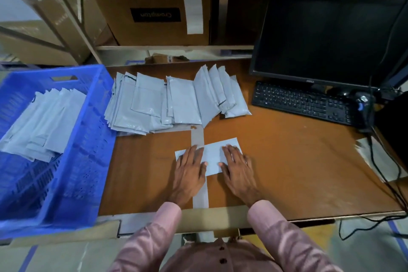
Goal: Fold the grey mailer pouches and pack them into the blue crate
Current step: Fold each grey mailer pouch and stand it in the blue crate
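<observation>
One grey mailer pouch (212,157) lies flat on the brown cardboard table top in front of me. My left hand (190,168) presses its left end with straight fingers. My right hand (237,165) presses its right end the same way. Behind it, a loose pile of grey pouches (176,101) is spread across the back of the table. The blue crate (88,161) stands at the left, with several folded grey pouches (42,123) lying inside it.
A black monitor (326,40) and keyboard (302,102) stand at the back right, with a barcode scanner (364,106) and cables beside them. Cardboard boxes (154,17) fill the shelf behind. The table's front edge (220,214) is near my sleeves.
</observation>
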Motion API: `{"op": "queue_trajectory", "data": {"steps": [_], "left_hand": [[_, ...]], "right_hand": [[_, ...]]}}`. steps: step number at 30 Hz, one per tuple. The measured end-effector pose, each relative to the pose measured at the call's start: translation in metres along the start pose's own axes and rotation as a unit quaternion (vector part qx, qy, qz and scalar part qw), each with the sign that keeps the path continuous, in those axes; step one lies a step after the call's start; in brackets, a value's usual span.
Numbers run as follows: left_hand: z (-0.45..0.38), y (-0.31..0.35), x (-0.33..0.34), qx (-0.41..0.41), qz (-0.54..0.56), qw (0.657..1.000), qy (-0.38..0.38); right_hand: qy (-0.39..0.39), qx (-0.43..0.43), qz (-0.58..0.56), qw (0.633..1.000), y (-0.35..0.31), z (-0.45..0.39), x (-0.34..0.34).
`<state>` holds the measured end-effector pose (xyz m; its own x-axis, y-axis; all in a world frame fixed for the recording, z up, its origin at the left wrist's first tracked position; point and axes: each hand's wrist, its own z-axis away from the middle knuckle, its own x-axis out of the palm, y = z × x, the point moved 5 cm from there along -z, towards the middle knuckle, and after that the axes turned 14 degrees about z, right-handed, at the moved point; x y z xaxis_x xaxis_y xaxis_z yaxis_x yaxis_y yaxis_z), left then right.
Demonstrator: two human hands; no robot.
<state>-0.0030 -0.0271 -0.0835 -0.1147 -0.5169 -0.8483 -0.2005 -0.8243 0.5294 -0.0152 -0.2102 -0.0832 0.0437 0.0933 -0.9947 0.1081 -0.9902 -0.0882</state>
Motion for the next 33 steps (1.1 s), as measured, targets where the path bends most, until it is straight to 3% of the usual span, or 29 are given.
{"op": "queue_trajectory", "data": {"steps": [7,14,33], "left_hand": [[-0.003,-0.006,0.006,0.031,0.028,0.998,-0.036],[-0.012,-0.003,0.017,0.013,0.01,0.999,-0.037],[-0.017,-0.001,0.018,0.003,-0.02,0.999,-0.035]], "right_hand": [[0.029,0.014,-0.011,0.999,-0.001,-0.006,-0.007],[-0.011,-0.04,-0.022,0.999,-0.001,-0.013,0.011],[-0.058,-0.047,0.011,0.997,-0.001,-0.023,0.017]]}}
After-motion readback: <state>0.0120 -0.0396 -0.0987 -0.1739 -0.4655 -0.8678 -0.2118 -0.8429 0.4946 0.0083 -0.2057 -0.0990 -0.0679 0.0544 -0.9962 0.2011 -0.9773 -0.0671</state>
